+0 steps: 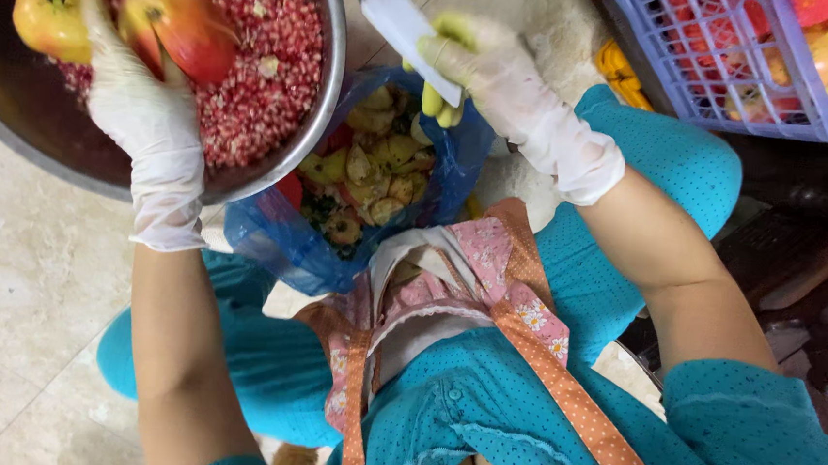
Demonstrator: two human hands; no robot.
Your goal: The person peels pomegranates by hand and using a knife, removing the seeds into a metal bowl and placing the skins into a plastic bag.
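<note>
Floor [14, 263]: pale stone tiles are carrying everything; the person is sitting low, knees apart in teal clothing and a patterned apron.

Metal bowl [333, 71]: it is lying at the upper left, heaped with red pomegranate seeds [259, 86]. Its rim is overhanging the bag's edge, so a nudge from the left forearm would likely be tipping seeds toward the waste.

Crate [708, 59]: a lilac plastic basket is standing at the upper right, well apart from the bowl, holding whole fruit.

Blue bag [272, 242]: it is sitting open between the knees, just below the bowl, filling with yellow peel and pith [369, 176]. Scraps flicked carelessly could be landing among the clean seeds instead.

Pomegranate [118, 22]: the split fruit is hanging over the bowl, its two halves spread open on either side of the glove. If the hold is slipping, a half could be dropping into the seeds and scattering them over the rim.

Left hand [137, 97]: gloved in white, it is gripping the split fruit from below, fingers wrapped up between the halves.

Right hand [489, 68]: gloved and stained yellow, it is closing around a knife [404, 23], fingers curled over the blade's base, above the bag. Wet gloves are making that grip look uncertain; the blade could be sliding toward the fingers or the left wrist.
</note>
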